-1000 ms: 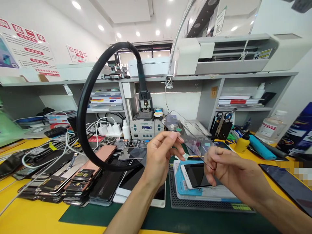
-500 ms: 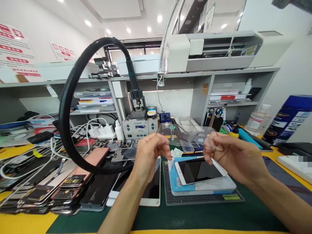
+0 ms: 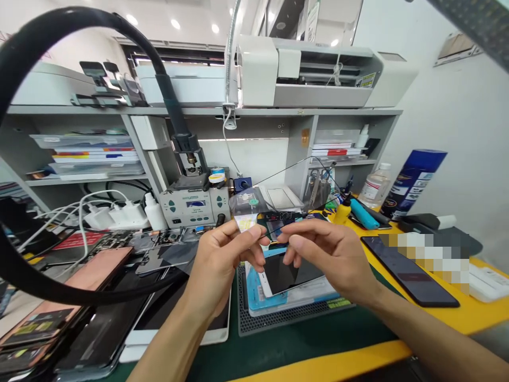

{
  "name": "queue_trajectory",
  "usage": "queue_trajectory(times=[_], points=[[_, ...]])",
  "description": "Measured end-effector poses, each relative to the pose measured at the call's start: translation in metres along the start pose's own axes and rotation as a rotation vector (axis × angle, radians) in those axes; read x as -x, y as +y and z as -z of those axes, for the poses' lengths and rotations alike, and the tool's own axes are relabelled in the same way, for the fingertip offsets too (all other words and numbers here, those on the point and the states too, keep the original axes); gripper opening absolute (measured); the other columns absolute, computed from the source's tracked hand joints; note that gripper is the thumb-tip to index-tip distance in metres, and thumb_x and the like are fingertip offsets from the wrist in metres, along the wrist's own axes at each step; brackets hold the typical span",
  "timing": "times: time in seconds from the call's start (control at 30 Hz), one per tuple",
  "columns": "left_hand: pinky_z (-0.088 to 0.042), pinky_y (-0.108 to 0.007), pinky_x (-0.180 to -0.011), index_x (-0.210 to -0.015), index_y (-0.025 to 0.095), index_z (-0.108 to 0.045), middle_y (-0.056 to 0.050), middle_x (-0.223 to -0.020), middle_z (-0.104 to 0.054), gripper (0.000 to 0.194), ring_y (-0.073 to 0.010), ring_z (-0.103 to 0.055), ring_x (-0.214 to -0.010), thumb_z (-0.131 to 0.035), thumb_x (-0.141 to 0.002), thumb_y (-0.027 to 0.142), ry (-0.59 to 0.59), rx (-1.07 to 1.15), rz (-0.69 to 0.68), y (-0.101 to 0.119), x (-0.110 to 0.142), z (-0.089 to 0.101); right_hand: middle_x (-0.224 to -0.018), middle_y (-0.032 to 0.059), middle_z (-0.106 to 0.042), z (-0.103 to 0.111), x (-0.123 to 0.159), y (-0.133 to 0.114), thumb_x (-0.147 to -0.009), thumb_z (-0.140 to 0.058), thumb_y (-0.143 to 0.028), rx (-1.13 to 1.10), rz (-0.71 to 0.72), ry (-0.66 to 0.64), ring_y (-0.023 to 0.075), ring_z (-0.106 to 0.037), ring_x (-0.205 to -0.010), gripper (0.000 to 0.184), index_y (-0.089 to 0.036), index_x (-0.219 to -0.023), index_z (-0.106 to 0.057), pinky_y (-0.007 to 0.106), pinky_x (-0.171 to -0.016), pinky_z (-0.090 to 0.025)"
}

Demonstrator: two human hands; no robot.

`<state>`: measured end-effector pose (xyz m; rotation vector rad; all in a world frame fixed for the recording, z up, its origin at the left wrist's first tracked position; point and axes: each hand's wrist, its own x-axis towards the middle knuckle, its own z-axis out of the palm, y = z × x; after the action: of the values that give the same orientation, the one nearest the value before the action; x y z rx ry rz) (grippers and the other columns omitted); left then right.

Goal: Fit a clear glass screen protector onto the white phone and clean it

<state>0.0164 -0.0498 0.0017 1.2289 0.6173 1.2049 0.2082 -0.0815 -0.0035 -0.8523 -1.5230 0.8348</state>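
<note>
My left hand [image 3: 226, 254] is closed, thumb and index finger pinching the near left corner of a clear screen protector [image 3: 296, 183] with thin dark edges. The sheet is tilted up and the shelves show through it. A white and yellow tab [image 3: 245, 222] sticks up by the left fingertips. My right hand [image 3: 324, 252] is just to the right, fingers loosely bent and thumb a little apart, its fingertips by the sheet's near edge; whether they touch it I cannot tell. Below both hands a white-framed phone [image 3: 274, 278] lies face up on a blue and white box [image 3: 258, 302].
The box rests on a grey perforated pad [image 3: 274, 324] over a green mat [image 3: 294, 345]. A thick black hose [image 3: 8, 69] arcs at the left. Phones [image 3: 99, 323] and a tablet [image 3: 217, 329] lie left, a dark phone [image 3: 421, 286] right. A rework station [image 3: 194, 204] stands behind.
My right hand has moved left, close to my left hand, from the protector's right side. The sheet now tilts upward. The view has turned to the right.
</note>
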Motion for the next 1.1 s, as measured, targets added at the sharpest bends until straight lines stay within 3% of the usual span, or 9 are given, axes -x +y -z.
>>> queue_trajectory(times=[0.2, 0.37, 0.6, 1.1], points=[[-0.052, -0.026, -0.056, -0.082, 0.016, -0.073, -0.003, -0.068, -0.067, 0.019, -0.0126, -0.059, -0.056, -0.070, -0.087, 0.034, -0.050, -0.058, -0.019, -0.0056, 0.0007, 0.0007, -0.066, 0.0034, -0.072, -0.0075, 0.0020, -0.0043, -0.088, -0.070, -0.032, 0.119, 0.034, 0.072, 0.0165, -0.069, -0.058, 0.017, -0.016, -0.089, -0.075, 0.027, -0.055, -0.058], [-0.052, -0.025, -0.056, -0.082, 0.016, -0.073, -0.004, -0.069, -0.068, 0.019, -0.0126, -0.060, -0.056, -0.070, -0.088, 0.034, -0.074, -0.078, -0.035, -0.0073, 0.0018, 0.0002, -0.066, 0.0032, -0.073, -0.0065, 0.0007, -0.0019, -0.086, -0.073, -0.030, 0.162, 0.038, 0.126, 0.0157, -0.069, -0.057, 0.014, -0.016, -0.083, -0.075, 0.025, -0.057, -0.058], [-0.053, -0.024, -0.056, -0.081, 0.016, -0.072, -0.003, -0.074, -0.070, 0.018, -0.0113, -0.060, -0.057, -0.072, -0.087, 0.033, -0.103, -0.057, 0.018, -0.0034, 0.0036, -0.0023, -0.074, 0.0040, -0.076, -0.0074, 0.0024, 0.0010, -0.085, -0.073, -0.024, 0.162, 0.113, 0.136, 0.0145, -0.070, -0.056, 0.009, -0.016, -0.085, -0.075, 0.023, -0.054, -0.058], [-0.054, -0.025, -0.056, -0.082, 0.015, -0.072, -0.003, -0.073, -0.069, 0.020, -0.0119, -0.061, -0.059, -0.072, -0.087, 0.034, -0.108, -0.071, 0.022, -0.0061, 0.0027, -0.0024, -0.073, 0.0029, -0.075, -0.0086, 0.0026, 0.0010, -0.085, -0.073, -0.023, 0.152, 0.119, 0.141, 0.0129, -0.069, -0.056, 0.007, -0.016, -0.084, -0.073, 0.022, -0.054, -0.058]])
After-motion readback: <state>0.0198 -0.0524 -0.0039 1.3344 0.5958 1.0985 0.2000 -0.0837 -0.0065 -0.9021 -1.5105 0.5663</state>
